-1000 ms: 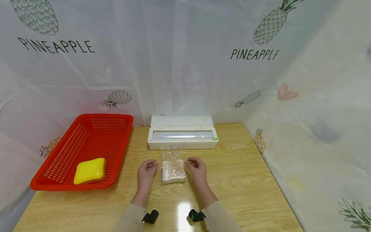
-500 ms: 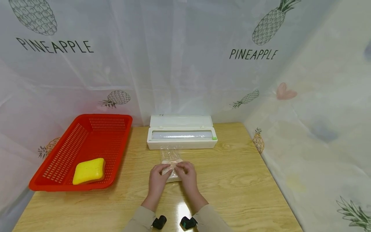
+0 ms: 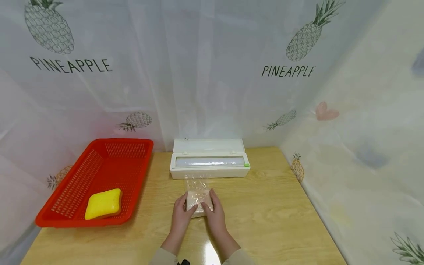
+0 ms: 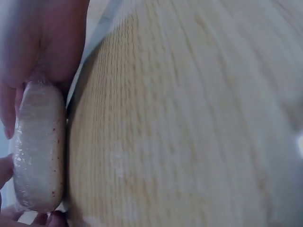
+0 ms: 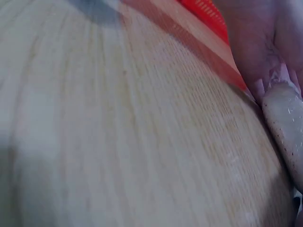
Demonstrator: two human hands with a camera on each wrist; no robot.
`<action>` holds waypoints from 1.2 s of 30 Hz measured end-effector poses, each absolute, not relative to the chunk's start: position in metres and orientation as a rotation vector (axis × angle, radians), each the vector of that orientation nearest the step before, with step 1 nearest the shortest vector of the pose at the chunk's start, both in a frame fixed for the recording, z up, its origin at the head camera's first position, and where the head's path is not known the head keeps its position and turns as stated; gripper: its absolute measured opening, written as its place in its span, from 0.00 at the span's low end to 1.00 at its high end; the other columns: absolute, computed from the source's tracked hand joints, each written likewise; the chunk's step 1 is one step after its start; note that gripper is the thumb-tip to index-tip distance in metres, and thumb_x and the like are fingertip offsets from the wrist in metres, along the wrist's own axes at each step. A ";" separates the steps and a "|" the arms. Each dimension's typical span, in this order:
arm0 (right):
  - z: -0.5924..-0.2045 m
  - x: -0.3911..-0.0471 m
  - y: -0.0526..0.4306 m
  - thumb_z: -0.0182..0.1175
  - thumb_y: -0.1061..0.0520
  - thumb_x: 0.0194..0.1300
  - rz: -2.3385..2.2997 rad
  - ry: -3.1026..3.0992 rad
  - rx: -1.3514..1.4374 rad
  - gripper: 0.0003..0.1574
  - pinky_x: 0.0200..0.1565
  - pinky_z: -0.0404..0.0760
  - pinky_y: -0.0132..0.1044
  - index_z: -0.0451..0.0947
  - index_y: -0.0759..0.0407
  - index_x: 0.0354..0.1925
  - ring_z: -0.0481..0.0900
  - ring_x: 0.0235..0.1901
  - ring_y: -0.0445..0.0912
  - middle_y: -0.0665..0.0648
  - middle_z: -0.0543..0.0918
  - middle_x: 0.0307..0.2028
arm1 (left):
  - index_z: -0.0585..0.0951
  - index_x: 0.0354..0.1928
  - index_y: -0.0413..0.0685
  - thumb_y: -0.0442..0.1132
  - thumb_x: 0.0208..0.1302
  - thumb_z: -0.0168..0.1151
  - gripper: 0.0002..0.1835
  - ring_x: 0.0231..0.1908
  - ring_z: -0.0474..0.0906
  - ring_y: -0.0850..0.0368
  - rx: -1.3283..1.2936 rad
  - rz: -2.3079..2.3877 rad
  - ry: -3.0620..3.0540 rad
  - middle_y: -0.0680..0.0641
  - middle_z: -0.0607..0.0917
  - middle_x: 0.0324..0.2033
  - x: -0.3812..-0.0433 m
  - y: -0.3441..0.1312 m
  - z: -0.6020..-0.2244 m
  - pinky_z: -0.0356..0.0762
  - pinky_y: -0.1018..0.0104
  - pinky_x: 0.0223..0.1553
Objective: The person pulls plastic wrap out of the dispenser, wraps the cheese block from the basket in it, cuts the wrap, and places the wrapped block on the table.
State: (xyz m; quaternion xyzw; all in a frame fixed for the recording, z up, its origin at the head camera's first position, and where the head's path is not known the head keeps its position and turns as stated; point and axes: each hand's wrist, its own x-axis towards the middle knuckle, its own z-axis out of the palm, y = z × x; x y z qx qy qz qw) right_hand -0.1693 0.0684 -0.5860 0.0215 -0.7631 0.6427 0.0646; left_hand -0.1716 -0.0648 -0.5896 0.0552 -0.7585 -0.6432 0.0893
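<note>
A pale, bread-slice-shaped block (image 3: 199, 198) lies on the table, wrapped in clear plastic film (image 3: 197, 183) whose loose end stretches out beyond its far side. My left hand (image 3: 179, 217) grips the block's left side, thumb on top and fingers along the edge. On the right side, my right hand (image 3: 216, 218) holds it the same way. From the left wrist, the wrapped block (image 4: 41, 146) shows its rounded edge, shiny with film and speckled reddish. Part of the block (image 5: 284, 123) also appears at the right border of the right wrist view, between parts of both hands.
Behind the block stands a white cling film dispenser (image 3: 210, 173), its lid raised and a film roll (image 3: 209, 162) inside. A red plastic basket (image 3: 142, 184) on the left holds a yellow block (image 3: 103, 204). Pineapple-printed curtain (image 3: 212, 92) hangs behind the wooden table (image 3: 271, 213).
My hands came in from beside the block, met over its top with the film, then spread to grip both its sides. The head view has tilted slightly upward.
</note>
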 end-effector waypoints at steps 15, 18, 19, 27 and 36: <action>-0.546 -0.142 0.078 0.55 0.58 0.70 2.234 -2.204 0.071 0.43 0.69 0.45 0.54 0.47 0.64 0.75 0.44 0.73 0.60 0.65 0.50 0.74 | 0.52 0.76 0.47 0.30 0.57 0.69 0.49 0.52 0.74 0.41 0.198 -2.392 -2.130 0.30 0.58 0.69 -0.143 -0.064 -0.559 0.80 0.58 0.45; -0.538 -0.141 0.082 0.54 0.59 0.71 2.309 -2.097 0.141 0.40 0.69 0.47 0.51 0.51 0.63 0.74 0.46 0.73 0.58 0.62 0.52 0.74 | 0.48 0.77 0.54 0.29 0.59 0.67 0.50 0.51 0.75 0.48 0.173 -2.530 -2.027 0.31 0.59 0.68 -0.141 -0.065 -0.549 0.79 0.54 0.47; -0.535 -0.140 0.084 0.54 0.58 0.71 2.326 -2.071 0.157 0.38 0.69 0.48 0.51 0.53 0.62 0.74 0.47 0.73 0.57 0.62 0.54 0.73 | 0.47 0.77 0.56 0.28 0.60 0.66 0.50 0.49 0.76 0.49 0.176 -2.581 -1.972 0.31 0.60 0.67 -0.141 -0.066 -0.546 0.79 0.52 0.47; -0.520 -0.139 0.103 0.53 0.65 0.70 2.370 -1.935 0.178 0.26 0.60 0.70 0.34 0.63 0.72 0.64 0.66 0.65 0.58 0.68 0.69 0.64 | 0.57 0.67 0.37 0.19 0.55 0.64 0.39 0.47 0.74 0.55 0.308 -2.403 -1.794 0.36 0.69 0.58 -0.154 -0.083 -0.521 0.78 0.70 0.43; -0.512 -0.143 0.120 0.60 0.67 0.65 2.045 -2.075 0.073 0.16 0.53 0.72 0.38 0.78 0.63 0.52 0.72 0.52 0.52 0.60 0.80 0.51 | 0.60 0.68 0.43 0.25 0.60 0.65 0.37 0.45 0.76 0.58 0.303 -2.255 -1.974 0.38 0.77 0.52 -0.172 -0.109 -0.507 0.77 0.72 0.42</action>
